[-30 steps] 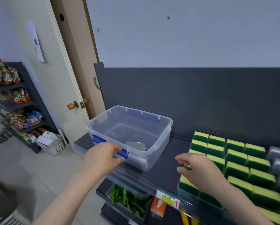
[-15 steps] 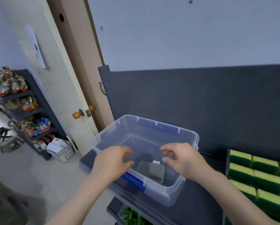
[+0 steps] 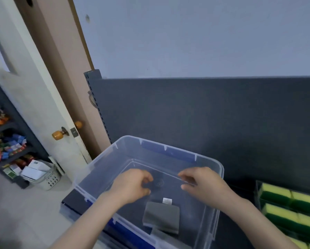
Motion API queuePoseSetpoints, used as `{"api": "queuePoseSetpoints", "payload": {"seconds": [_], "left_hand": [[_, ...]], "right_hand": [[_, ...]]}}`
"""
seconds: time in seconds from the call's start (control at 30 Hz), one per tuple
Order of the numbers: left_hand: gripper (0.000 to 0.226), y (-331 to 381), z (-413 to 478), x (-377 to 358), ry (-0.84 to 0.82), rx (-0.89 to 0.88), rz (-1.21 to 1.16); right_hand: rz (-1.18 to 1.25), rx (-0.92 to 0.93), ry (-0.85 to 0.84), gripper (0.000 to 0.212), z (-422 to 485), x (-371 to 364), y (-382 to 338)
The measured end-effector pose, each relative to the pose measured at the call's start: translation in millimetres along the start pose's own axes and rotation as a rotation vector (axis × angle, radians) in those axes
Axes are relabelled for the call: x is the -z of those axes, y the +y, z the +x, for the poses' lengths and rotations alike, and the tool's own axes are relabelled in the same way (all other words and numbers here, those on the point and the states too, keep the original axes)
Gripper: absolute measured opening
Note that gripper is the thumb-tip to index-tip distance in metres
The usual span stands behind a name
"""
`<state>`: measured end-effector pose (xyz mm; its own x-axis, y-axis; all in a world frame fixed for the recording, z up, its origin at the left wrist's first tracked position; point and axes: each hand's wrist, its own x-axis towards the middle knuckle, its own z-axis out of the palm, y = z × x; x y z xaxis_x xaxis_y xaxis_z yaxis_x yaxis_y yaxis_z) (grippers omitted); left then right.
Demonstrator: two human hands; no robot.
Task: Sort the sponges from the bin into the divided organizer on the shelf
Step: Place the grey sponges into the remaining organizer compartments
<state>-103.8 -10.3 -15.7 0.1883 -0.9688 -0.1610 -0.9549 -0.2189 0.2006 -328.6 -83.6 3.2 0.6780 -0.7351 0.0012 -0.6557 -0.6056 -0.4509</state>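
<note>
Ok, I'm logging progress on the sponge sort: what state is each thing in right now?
Bin: lidless, on the shelf, nearly emptied.
Grey sponge: lying flat in the bin, untouched.
Left hand: inside the bin, fingers curled, holding nothing.
Right hand: inside the bin, holding nothing.
Organizer: filled with yellow-green sponges.
Door: ajar.

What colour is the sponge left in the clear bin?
Grey: the sponge lies flat on the floor of the bin, with a small white tag; head view.
</note>
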Motion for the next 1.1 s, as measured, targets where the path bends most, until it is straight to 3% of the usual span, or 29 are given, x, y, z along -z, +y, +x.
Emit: {"api": "queuePoseSetpoints", "payload": {"seconds": [0.37,0.5,0.73,0.83,0.93,1.1], "left_hand": [[0.054,-12,63,-26,-0.370,-0.324,0.168],[0.047,-8,68,-35,-0.528,-0.499,0.272],[0.034,-7,64,-40,-0.618,-0.715,0.315],[0.036,-18,68,-43,-0.572,-0.754,0.293],[0.034,-30,76,-31,-0.414,-0.769,0.112],[0.037,-38,78,1,-0.101,-0.869,-0.203]], "right_hand": [[0.061,-0.199,0.210,0.033,1,-9,-13],[0.075,-0.268,0.284,0.031,1,-15,-30],[0.056,-0.429,0.395,0.034,-11,-38,-59],[0.067,-0.499,0.408,0.032,-17,-50,-69],[0.109,-0.583,0.402,0.039,-23,-67,-77],[0.165,-0.606,0.386,0.073,-22,-78,-90]]}}
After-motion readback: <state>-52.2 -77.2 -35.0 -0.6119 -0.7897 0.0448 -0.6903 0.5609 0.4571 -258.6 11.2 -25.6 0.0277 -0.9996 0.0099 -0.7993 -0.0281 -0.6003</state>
